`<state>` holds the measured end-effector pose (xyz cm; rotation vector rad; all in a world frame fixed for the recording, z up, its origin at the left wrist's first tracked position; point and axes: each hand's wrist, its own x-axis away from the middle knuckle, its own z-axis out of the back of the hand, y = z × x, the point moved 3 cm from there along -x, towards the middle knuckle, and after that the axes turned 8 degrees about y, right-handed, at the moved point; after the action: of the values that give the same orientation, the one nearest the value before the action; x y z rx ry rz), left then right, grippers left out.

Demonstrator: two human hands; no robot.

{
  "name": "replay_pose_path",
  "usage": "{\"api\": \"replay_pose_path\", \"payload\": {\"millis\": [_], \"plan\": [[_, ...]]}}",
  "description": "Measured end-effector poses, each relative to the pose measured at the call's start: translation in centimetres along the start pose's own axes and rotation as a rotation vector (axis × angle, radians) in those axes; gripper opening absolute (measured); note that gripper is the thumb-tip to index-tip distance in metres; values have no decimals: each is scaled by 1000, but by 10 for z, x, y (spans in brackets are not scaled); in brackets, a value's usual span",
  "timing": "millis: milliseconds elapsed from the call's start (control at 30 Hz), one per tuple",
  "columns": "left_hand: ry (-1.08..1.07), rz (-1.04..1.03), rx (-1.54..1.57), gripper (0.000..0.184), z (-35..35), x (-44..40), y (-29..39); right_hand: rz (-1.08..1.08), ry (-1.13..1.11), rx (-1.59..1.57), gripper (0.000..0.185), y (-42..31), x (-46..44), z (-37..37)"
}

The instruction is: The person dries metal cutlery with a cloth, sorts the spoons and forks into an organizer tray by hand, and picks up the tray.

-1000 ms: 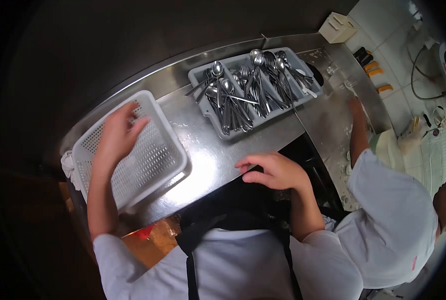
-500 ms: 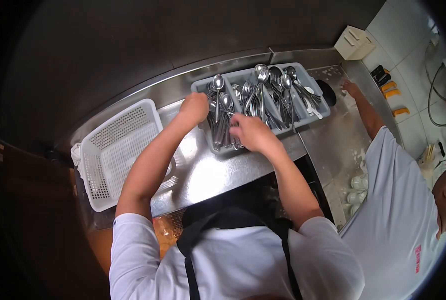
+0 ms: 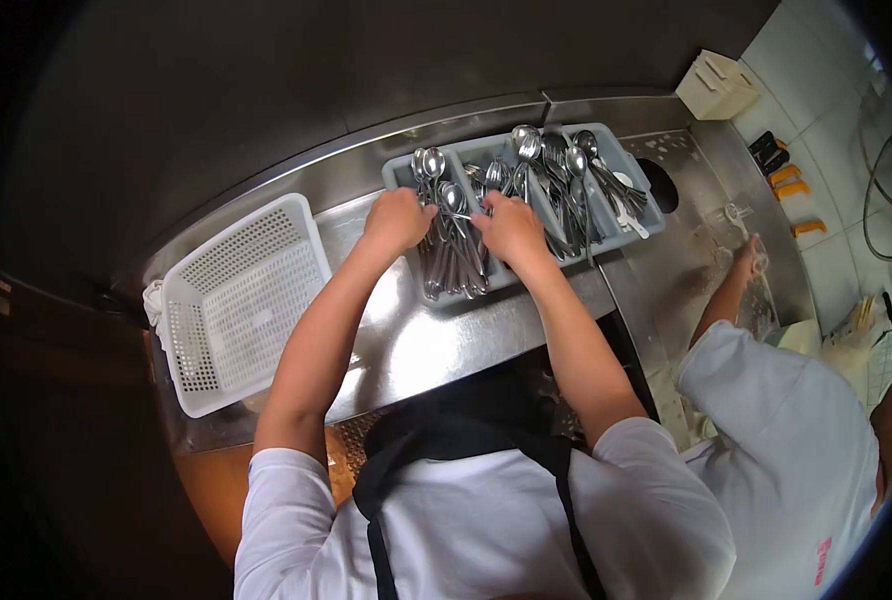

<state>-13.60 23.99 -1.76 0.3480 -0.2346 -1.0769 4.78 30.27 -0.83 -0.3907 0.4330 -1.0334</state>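
Observation:
A grey cutlery tray (image 3: 634,160) with several compartments lies on the steel counter, full of spoons, forks and other metal cutlery. My left hand (image 3: 398,220) is at the tray's leftmost compartment, fingers curled against the handles of spoons (image 3: 433,162); what they grip is hidden. Opposite it, my right hand (image 3: 514,232) reaches over the divider with thumb and fingers pinched on a thin shiny piece of cutlery (image 3: 456,214), whose kind I cannot make out. Below the hands, several handles (image 3: 451,275) lie bunched in the same compartment.
A white perforated plastic basket (image 3: 188,330) stands at the left. To the right, a co-worker's hand (image 3: 746,258) is at a clear glass (image 3: 736,212) over the wet steel sink surface (image 3: 656,290). A cream holder (image 3: 716,85) and orange-handled tools (image 3: 788,180) are at the far right.
My left hand has moved slightly right and down, my right hand slightly right and up, closing its fingers. A second spoon head shows at the left compartment. The co-worker's arm has moved down.

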Motion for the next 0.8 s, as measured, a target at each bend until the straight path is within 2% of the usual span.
{"api": "replay_pose_path", "payload": {"millis": [67,200,300,333,433,533,633,733,800], "plan": [[61,53,15,52,3,2,16,38,28,118,41,-2,2,-6],[96,112,35,62,-3,-9,27,133,25,256,36,6,-3,-4],[75,138,93,65,-27,-32,16,59,-136,295,33,13,-8,-7],[23,144,154,70,-31,-37,16,93,-124,276,37,11,-2,-3],[3,120,188,72,-40,-41,8,-5,-240,184,39,9,10,2],[-109,170,207,76,-8,-7,29,-30,-178,61,41,4,23,2],[-62,139,147,74,-14,-1,40,48,-134,-16,47,6,30,-4],[-58,154,169,66,-15,-4,44,82,-74,78,42,11,38,-4],[-61,151,228,64,-20,-8,37,8,-137,4,37,15,40,5]]}}
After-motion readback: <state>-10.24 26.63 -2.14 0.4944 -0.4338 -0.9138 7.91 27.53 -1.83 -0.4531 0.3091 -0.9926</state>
